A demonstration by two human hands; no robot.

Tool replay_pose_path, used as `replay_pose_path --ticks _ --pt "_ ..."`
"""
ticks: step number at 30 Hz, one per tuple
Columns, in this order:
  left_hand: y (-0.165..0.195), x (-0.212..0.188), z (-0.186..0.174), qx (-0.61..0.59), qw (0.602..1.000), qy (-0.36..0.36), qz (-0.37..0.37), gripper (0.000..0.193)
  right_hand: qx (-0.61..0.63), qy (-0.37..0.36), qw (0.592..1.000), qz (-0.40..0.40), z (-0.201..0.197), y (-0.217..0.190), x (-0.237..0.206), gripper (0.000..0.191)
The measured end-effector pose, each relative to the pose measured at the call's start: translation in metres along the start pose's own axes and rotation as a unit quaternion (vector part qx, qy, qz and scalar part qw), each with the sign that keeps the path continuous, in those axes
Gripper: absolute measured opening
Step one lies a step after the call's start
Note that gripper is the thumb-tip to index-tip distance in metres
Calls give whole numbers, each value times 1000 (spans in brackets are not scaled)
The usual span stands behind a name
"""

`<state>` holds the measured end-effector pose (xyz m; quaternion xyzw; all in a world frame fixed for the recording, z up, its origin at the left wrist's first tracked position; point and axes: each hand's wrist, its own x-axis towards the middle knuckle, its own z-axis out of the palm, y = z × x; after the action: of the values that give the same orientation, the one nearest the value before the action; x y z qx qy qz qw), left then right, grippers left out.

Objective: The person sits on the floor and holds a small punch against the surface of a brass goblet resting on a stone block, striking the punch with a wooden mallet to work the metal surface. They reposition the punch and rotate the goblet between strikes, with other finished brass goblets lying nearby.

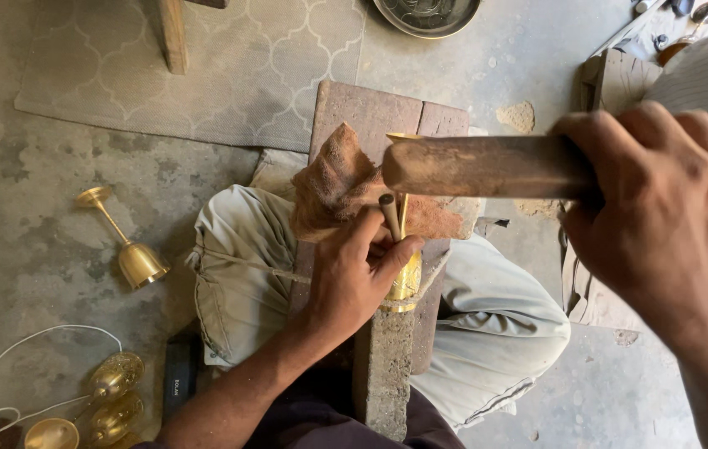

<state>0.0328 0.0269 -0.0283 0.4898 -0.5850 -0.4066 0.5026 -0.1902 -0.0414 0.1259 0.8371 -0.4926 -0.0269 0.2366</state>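
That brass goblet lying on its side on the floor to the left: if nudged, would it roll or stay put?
The brass goblet would probably roll in a curve, since its cup is wider than its thin stem and foot. It looks rigid, polished metal, so likely slippery to grip. The rough concrete floor may slow it quickly.

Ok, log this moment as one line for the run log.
left hand: pins punch on brass goblet | right hand: grips wooden mallet | block between knees

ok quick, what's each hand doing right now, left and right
Left hand: closed, pinning a thin metal punch against the brass goblet on the block.
Right hand: closed around a wooden mallet, raised above the punch.
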Motion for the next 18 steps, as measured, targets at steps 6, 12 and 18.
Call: replay_pose_path --ticks 6,12,18 --pt "1 0 3 56 996 20 61 26 187 -97 976 62 13 -3 15 28" --pt "6 28 -4 82 990 -112 34 31 95 -186 972 109 42 11 -9 27" --pt "16 66 -8 96 958 -268 43 33 88 -296 930 198 74 24 -58 38"
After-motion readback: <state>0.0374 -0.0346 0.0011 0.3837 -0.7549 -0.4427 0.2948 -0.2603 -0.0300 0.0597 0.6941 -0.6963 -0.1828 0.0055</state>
